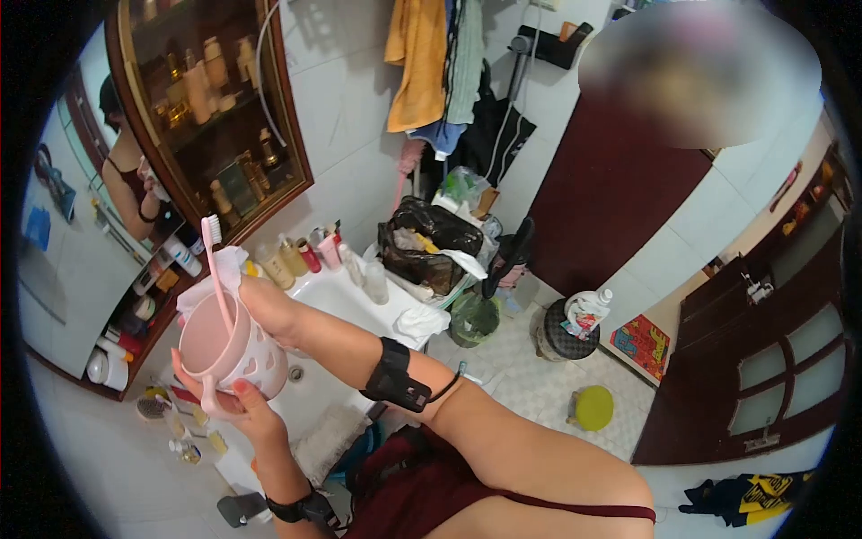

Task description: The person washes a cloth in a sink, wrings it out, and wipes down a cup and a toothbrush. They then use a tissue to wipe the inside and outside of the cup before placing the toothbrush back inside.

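Observation:
My left hand point(247, 409) is closed round the handle of a pink mug point(247, 364) with heart shapes, at the left. A pink toothbrush point(217, 274) stands in the mug, its white bristles up. Just behind the mug, my right hand point(268, 310) holds a pale pink cloth point(211, 280) against its far side; the mug and cloth hide most of those fingers. Below both hands lies the white sink point(328, 301).
Bottles and tubes point(310, 254) line the sink's back edge. A glass-front cabinet point(292, 171) and a mirror point(67, 260) are at the left. Beyond the sink are a black-bagged bin point(391, 256), a stool point(552, 337) bearing a detergent bottle point(588, 313), and a green stool point(593, 408).

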The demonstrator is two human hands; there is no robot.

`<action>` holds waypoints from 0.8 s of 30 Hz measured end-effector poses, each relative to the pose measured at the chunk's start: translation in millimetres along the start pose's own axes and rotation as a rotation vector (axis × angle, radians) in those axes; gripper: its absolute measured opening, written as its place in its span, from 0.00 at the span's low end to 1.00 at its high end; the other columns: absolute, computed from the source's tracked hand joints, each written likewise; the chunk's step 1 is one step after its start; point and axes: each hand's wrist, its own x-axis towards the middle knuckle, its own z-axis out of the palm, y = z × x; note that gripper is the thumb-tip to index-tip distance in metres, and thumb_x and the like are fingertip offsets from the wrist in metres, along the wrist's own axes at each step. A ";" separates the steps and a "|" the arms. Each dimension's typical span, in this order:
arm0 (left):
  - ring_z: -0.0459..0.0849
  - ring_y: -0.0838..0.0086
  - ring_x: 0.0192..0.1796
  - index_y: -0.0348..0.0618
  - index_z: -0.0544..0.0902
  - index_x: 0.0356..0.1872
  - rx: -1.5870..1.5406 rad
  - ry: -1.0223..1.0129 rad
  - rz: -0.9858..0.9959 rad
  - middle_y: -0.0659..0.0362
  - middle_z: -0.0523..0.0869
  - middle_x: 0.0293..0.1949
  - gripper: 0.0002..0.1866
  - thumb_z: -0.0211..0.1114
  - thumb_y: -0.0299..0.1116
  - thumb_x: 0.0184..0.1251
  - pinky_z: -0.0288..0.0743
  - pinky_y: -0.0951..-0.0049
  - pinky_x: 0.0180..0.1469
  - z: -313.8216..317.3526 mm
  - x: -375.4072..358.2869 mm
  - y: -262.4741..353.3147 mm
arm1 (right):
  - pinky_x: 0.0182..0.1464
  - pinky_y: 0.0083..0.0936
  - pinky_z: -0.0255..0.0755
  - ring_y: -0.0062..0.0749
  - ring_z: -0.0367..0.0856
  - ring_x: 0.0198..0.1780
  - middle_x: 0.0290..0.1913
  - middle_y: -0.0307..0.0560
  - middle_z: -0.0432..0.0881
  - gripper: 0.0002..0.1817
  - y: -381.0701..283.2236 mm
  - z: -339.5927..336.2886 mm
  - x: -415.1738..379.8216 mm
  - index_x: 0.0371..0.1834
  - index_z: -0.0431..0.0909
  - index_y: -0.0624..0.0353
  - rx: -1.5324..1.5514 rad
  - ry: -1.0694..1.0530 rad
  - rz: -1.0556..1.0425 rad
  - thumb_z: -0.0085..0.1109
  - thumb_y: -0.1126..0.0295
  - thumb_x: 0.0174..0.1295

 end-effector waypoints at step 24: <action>0.58 0.62 0.68 0.44 0.48 0.69 -0.348 0.011 -0.153 0.50 0.55 0.68 0.41 0.59 0.51 0.63 0.54 0.63 0.68 -7.1 -2.7 -22.1 | 0.50 0.27 0.75 0.33 0.77 0.55 0.57 0.48 0.75 0.26 8.1 -10.3 -0.4 0.61 0.67 0.61 0.021 -0.168 -0.033 0.32 0.56 0.69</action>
